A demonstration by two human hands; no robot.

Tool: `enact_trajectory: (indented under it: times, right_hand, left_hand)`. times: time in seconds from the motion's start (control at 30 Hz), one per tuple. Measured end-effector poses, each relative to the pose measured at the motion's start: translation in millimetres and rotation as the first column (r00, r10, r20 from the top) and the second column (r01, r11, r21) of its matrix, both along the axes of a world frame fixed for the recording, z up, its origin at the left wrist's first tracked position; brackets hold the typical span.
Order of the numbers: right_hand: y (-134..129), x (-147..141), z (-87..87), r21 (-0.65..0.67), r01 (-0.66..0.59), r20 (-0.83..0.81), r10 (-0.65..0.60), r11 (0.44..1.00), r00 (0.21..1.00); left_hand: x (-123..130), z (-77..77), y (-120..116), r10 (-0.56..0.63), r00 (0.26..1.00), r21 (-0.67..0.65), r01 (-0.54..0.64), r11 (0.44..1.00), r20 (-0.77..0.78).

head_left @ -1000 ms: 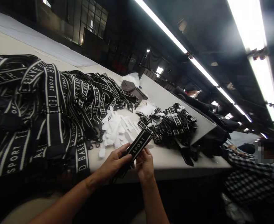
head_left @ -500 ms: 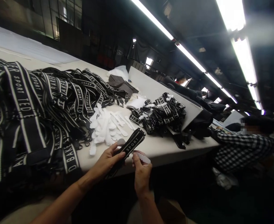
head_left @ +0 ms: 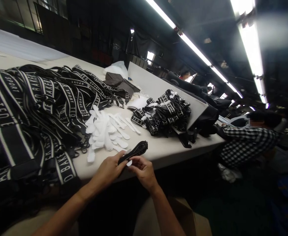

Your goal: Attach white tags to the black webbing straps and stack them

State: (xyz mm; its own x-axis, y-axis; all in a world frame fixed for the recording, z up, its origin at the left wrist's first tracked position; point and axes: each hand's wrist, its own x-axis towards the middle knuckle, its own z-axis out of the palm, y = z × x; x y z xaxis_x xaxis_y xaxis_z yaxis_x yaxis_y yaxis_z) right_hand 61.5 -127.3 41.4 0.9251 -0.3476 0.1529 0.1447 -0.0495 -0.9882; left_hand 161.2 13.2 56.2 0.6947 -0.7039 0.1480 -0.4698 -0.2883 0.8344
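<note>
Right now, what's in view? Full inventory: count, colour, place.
folded strap: 1, black-white, in left hand
white strip: 1 or 2, unclear, white, at both hands' fingers
loose straps: many, black-white, table left
white strips: many, white, mid-table
bundled straps: several, black-white, right of strips
cloth: 1 heap, dark brown, behind strips
plastic bag: 1, whitish, behind cloth
table: 1, cream, under all these
box: 1, brown, below table
ceiling lights: several, white, overhead
person: 1 nearby, checked shirt, right
left hand: 1, bare, front
right hand: 1, bare, front
</note>
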Motion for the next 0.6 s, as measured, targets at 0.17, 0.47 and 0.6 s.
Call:
enact_trajectory:
  times: [0.17, 0.47, 0.6]
  right_hand:
    - [8.5, 7.9, 21.9, -0.446, 0.288, 0.199, -0.22, 0.847, 0.955]
    - [10.2, 39.4, 33.6, -0.372, 0.188, 0.2, -0.119, 0.909, 0.972]
    - [7.9, 49.0, 29.6, -0.321, 0.121, 0.206, -0.055, 0.939, 0.977]
  left_hand:
    - [0.1, 3.9, 1.0, -0.009, 0.999, -0.012, 0.009, 1.0, 0.033]
    - [7.5, 2.0, 7.1, 0.052, 0.999, -0.045, -0.052, 0.998, 0.004]
    - [13.2, 2.0, 9.8, 0.095, 0.989, -0.042, -0.091, 0.995, 0.112]
